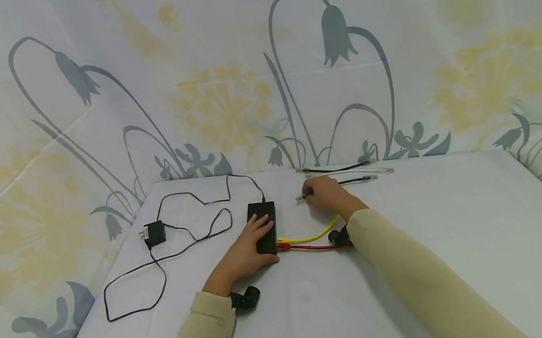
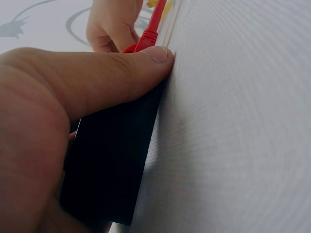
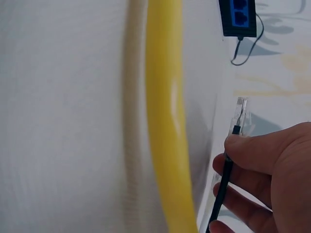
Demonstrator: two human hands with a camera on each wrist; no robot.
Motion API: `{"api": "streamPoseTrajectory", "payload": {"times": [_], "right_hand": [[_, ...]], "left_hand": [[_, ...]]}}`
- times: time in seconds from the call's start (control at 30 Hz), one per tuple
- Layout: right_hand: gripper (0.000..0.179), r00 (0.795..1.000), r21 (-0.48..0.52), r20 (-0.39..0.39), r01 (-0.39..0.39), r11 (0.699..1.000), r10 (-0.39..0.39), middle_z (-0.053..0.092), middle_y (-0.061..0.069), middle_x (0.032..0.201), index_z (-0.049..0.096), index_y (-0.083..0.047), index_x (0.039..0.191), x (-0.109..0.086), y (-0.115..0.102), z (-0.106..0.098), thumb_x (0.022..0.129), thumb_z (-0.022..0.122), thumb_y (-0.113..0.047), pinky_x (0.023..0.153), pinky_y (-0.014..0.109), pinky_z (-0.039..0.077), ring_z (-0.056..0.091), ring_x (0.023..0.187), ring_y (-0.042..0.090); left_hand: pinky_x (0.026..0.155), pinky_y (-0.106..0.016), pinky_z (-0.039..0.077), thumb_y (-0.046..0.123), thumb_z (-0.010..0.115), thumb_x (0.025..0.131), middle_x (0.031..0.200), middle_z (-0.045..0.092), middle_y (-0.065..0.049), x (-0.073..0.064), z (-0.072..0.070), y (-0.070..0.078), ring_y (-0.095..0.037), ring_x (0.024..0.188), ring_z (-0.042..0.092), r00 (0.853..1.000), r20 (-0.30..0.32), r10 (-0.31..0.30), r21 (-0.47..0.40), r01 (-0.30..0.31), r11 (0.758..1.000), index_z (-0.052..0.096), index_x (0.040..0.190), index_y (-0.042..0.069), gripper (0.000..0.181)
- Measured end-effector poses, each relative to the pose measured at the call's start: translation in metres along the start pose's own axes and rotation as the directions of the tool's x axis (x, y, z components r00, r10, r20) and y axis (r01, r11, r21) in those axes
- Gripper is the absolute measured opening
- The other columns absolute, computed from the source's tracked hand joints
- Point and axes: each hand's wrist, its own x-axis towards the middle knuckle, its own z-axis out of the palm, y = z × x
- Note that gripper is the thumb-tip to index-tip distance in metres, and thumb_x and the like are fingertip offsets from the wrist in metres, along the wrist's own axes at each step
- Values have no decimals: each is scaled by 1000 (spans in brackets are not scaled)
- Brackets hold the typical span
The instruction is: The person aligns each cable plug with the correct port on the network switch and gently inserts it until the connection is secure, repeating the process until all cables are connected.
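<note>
The right hand point(image 1: 329, 195) is pinching a black cable point(image 1: 357, 180), whose plug point(image 1: 300, 197) is pointing toward the black box point(image 1: 262, 210), which is lying left of this hand, its long axis running forward; the nearer left hand point(image 1: 244, 252) is holding it on the white table point(image 1: 298, 321), patterned fabric point(image 1: 212, 22) rising beyond

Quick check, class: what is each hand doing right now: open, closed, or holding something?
Left hand: holding the black network switch.
Right hand: pinching a black Ethernet cable.

A floral backdrop point(image 1: 236, 36) in grey and yellow borders the white tabletop point(image 1: 490, 239).
</note>
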Motion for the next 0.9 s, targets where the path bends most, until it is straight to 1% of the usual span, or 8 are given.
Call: {"api": "streamPoseTrajectory", "payload": {"times": [0.17, 0.37, 0.5, 0.67, 0.9], "right_hand": [[22, 1000, -29, -9, 30, 999, -30, 69, 8, 113, 69, -11, 114, -1, -1, -3, 96, 58, -16, 94, 42, 49, 62, 108, 27], [20, 997, 6, -5, 82, 997, -82, 69, 9, 109, 69, -8, 111, -5, -6, -5, 95, 59, -14, 93, 41, 50, 62, 103, 25], [19, 995, 13, -4, 105, 994, -105, 69, 9, 110, 68, -8, 111, -7, -9, -6, 95, 58, -13, 95, 41, 49, 62, 105, 25], [21, 994, 22, 22, 107, 994, -108, 67, 10, 116, 65, -9, 115, -10, -12, -6, 97, 55, -14, 98, 41, 48, 61, 110, 25], [22, 995, 99, 61, 77, 992, -83, 65, 9, 118, 61, -11, 117, -12, -14, -4, 98, 52, -17, 97, 42, 47, 59, 108, 24]], "left_hand": [[119, -52, 20, 28, 78, 82, 162, 21, 1, 0, -1, 0, -25, 153, 3, 1000, -2, 1, -4, -1, 1000, 36, 151, 13, 82], [119, -53, 20, 28, 79, 81, 162, 21, 1, 0, 0, 1, -25, 153, 3, 1000, -1, 1, -10, -1, 1000, 36, 151, 14, 83], [119, -52, 19, 28, 79, 81, 162, 21, 2, 1, 0, 1, -25, 153, 3, 1000, -5, 5, -7, -5, 1000, 37, 151, 14, 82], [119, -52, 19, 29, 79, 81, 162, 22, 1, 1, 0, 1, -25, 153, 4, 1000, -8, 7, -9, -7, 1000, 38, 150, 14, 82], [119, -53, 21, 28, 79, 81, 162, 23, 0, -1, 0, 2, -27, 152, 5, 1000, -13, 4, -4, -4, 1000, 38, 150, 14, 82]]}}
